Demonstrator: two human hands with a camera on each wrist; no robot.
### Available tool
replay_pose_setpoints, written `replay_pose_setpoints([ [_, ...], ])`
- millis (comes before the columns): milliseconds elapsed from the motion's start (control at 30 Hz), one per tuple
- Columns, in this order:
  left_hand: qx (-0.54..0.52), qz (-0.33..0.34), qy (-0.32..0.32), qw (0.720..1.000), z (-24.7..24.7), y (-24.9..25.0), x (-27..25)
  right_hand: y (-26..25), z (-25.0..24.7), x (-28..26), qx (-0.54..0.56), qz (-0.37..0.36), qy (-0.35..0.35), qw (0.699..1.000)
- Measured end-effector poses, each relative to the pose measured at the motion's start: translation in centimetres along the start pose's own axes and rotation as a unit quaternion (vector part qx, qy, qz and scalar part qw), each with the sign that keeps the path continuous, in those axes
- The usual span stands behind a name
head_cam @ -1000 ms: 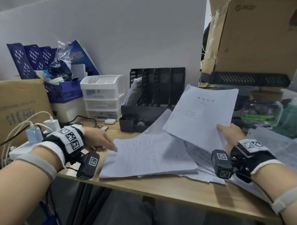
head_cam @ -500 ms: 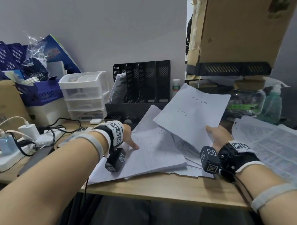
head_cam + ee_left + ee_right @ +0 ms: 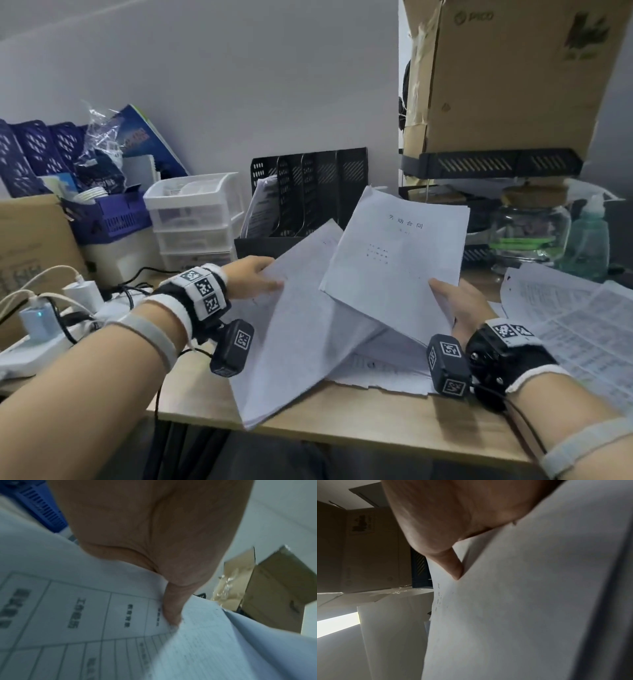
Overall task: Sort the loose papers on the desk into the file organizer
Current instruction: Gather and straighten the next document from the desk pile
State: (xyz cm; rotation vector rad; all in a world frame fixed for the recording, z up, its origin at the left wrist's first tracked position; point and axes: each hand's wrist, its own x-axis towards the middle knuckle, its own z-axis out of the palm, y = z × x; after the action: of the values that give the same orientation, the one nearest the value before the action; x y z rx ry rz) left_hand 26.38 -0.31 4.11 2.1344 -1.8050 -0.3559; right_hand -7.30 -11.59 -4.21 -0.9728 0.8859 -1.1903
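My left hand (image 3: 255, 279) grips a stack of printed sheets (image 3: 294, 325) by its left edge, lifted and tilted off the desk. In the left wrist view the thumb (image 3: 171, 609) lies on top of those sheets (image 3: 85, 608). My right hand (image 3: 455, 301) pinches a stapled document with a title page (image 3: 397, 260) at its lower right, raised above the pile; its thumb (image 3: 452, 566) presses the page (image 3: 513, 601). More loose papers (image 3: 387, 373) lie flat under both. The black file organizer (image 3: 308, 202) stands behind at the wall, with papers in its left slot.
White plastic drawers (image 3: 195, 219) and a blue basket (image 3: 109, 216) stand at the back left, a power strip with chargers (image 3: 41, 325) at the left edge. A cardboard box (image 3: 507, 75) on a black tray, a glass jar (image 3: 527, 226) and a spray bottle (image 3: 589, 240) stand right. Printed tables (image 3: 579, 325) lie at right.
My left hand went from resting on the flat stack to gripping its edge and lifting it up at a tilt. The right hand kept its document raised.
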Motion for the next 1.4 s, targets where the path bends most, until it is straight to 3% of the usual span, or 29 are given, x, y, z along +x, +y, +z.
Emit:
replay_pose_setpoints([
  [133, -0.143, -0.001, 0.092, 0.985, -1.1, -0.2, -0.4, 0.0, 0.2, -0.1, 0.006, -0.005, -0.005, 1.000],
  [267, -0.366, 0.013, 0.108, 0.924, 0.9, 1.1, -0.7, 0.6, 0.6, -0.4, -0.012, 0.013, -0.034, 0.999],
  [433, -0.511, 0.018, 0.071, 0.856, 3.6, 4.7, -0.2, 0.4, 1.4, -1.1, -0.024, 0.022, -0.081, 0.996],
  [567, -0.552, 0.025, 0.016, 0.833, 4.9, 6.8, 0.1, 0.8, 1.2, -0.7, -0.048, 0.012, -0.096, 0.994],
  [667, -0.525, 0.011, -0.015, 0.851, 4.6, 6.6, 0.2, 1.2, 1.0, -0.1, -0.089, 0.002, -0.081, 0.993],
  [767, -0.433, -0.057, -0.070, 0.897, 3.9, 4.5, -0.1, 1.3, 0.8, -0.1, -0.113, -0.005, -0.081, 0.990],
  [833, -0.306, -0.101, -0.078, 0.944, 3.4, 2.7, -0.5, 1.4, 0.5, 0.4, -0.110, -0.011, -0.036, 0.993],
  [900, -0.099, -0.127, -0.099, 0.982, 2.7, 0.3, -0.8, 1.7, 0.2, 1.1, -0.094, -0.016, 0.004, 0.995],
  [967, 0.066, -0.158, -0.140, 0.975, 2.4, -1.5, -1.0, 1.8, -0.2, 1.7, -0.101, -0.015, 0.032, 0.994],
  [1000, 0.096, -0.176, -0.153, 0.968, 2.5, -2.2, -0.9, 2.1, -0.6, 2.2, -0.105, -0.014, 0.040, 0.994],
  [1100, 0.126, -0.208, -0.157, 0.957, 2.7, -2.7, -0.7, 3.5, -2.0, 4.9, -0.108, -0.030, 0.047, 0.993],
  [1200, 0.153, -0.240, -0.145, 0.948, 2.5, -2.4, -0.5, 2.8, -1.5, 3.7, -0.104, -0.030, 0.049, 0.993],
  [1400, 0.083, -0.244, -0.127, 0.958, 2.6, -3.6, -0.2, 2.3, -0.6, 2.7, -0.088, -0.038, 0.031, 0.995],
])
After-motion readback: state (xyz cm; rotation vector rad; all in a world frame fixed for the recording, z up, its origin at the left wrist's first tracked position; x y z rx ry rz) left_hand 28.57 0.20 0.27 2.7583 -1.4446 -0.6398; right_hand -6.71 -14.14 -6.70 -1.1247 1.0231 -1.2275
